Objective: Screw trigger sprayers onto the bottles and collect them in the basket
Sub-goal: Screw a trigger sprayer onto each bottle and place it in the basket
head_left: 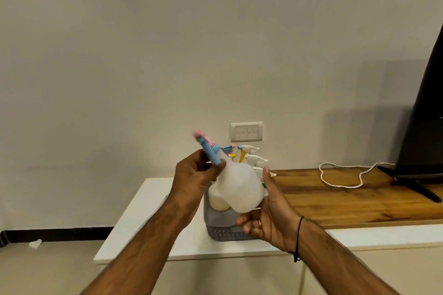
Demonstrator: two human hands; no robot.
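I hold a white translucent bottle [239,187] tilted in the air above the grey basket [221,227]. My left hand [194,179] grips the blue and pink trigger sprayer [208,148] at the bottle's neck. My right hand [266,211] cups the bottle's base, fingers curled under it and thumb up its right side. Inside the basket stands a cream bottle [217,200], and behind it more bottles with fitted sprayers [249,155] in yellow, white, blue and pink. The held bottle hides most of the basket's inside.
The basket sits on a white tabletop [148,227] against the wall. To the right lies a wooden counter [347,196] with a white cord [340,177] and a black TV stand [417,182]. A wall socket [246,132] is behind the basket.
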